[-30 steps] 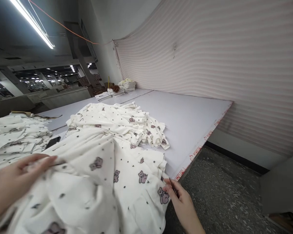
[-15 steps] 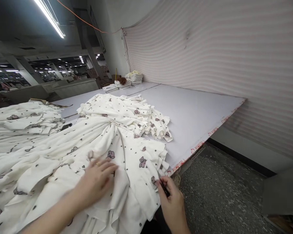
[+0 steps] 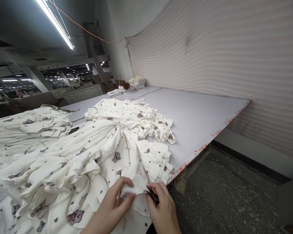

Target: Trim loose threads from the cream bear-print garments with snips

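White fabric (image 3: pixel 92 149) printed with mauve cartoon animals and small dark dots lies bunched in a large heap before me. My left hand (image 3: pixel 119 201) pinches an edge of this fabric between thumb and fingers. Close on its right, my right hand (image 3: pixel 161 204) is closed around small dark thread snips (image 3: pixel 152 195). The snips' tips point left, at the raised fabric edge; whether the blades touch it I cannot tell.
Another pile of the same printed fabric (image 3: pixel 31 123) lies at left. A pale table (image 3: pixel 192 110) stretches back to a striped cloth curtain (image 3: pixel 210 52). Folded stacks (image 3: pixel 136 83) stand at the far end. The table's right edge drops to a speckled floor (image 3: pixel 217 188).
My left hand has gone from lying over the fabric to pinching its edge, further right and lower. My right hand has moved slightly left and down with the snips, close to the left hand.
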The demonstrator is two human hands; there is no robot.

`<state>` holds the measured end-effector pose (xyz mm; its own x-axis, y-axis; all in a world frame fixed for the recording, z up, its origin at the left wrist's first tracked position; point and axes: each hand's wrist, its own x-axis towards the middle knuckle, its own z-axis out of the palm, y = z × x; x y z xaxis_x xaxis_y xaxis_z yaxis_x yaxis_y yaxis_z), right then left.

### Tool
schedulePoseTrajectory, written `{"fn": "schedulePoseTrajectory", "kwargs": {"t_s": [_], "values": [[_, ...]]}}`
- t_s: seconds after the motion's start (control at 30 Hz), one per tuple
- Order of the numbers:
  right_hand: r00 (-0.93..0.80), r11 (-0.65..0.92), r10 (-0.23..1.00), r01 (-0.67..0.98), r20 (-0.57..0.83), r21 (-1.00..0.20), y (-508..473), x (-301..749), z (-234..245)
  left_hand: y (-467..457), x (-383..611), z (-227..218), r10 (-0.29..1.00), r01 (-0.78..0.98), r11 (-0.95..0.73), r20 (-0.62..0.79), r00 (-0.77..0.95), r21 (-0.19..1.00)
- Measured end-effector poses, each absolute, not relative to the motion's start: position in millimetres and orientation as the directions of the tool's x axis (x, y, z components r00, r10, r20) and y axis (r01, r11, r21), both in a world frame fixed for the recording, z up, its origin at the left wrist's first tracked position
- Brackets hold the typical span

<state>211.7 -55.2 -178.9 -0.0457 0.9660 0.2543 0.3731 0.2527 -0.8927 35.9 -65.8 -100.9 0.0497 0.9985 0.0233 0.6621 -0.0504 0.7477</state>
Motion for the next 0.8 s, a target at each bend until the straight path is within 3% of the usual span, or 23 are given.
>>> {"fn": "schedulePoseTrajectory", "kwargs": {"t_s": [0.13, 0.27, 0.33, 0.4, 0.47, 0.6, 0.8], "values": [[-0.113, 0.256, 0.967, 0.427, 0.229, -0.867, -46.4, 208.8, -172.6, -70.0, 25.0, -104.7, 0.959, 0.906, -0.113, 0.284, -0.008, 0.408], [-0.108, 0.343, 0.939, 0.249, 0.326, -0.906, -48.0, 207.8, -171.9, -69.2, 20.5, -106.8, 0.82, 0.976, -0.219, 0.54, 0.188, -0.008], [-0.08, 0.372, 0.928, 0.179, 0.363, -0.911, -50.8, 205.6, -168.1, -68.1, 25.5, -108.5, 0.739, 0.94, -0.326, 0.593, 0.319, -0.098], [-0.082, 0.389, 0.921, 0.14, 0.38, -0.911, -53.2, 203.1, -163.3, -66.3, 31.7, -112.1, 0.688, 0.872, -0.486, 0.589, 0.424, -0.059], [-0.116, 0.388, 0.92, 0.129, 0.374, -0.913, -54.7, 202.5, -159.8, -64.0, 35.0, -117.3, 0.709, 0.814, -0.571, 0.561, 0.427, 0.102], [-0.202, 0.359, 0.925, 0.18, 0.323, -0.916, -55.0, 211.1, -158.5, -60.5, 30.9, -125.1, 0.82, 0.732, -0.532, 0.475, 0.32, 0.425], [-0.38, 0.428, 0.864, 0.212, 0.329, -0.879, -52.0, 223.5, -149.3, -59.1, 25.8, -123.9, 0.871, 0.668, -0.476, 0.41, 0.269, 0.572]]}}
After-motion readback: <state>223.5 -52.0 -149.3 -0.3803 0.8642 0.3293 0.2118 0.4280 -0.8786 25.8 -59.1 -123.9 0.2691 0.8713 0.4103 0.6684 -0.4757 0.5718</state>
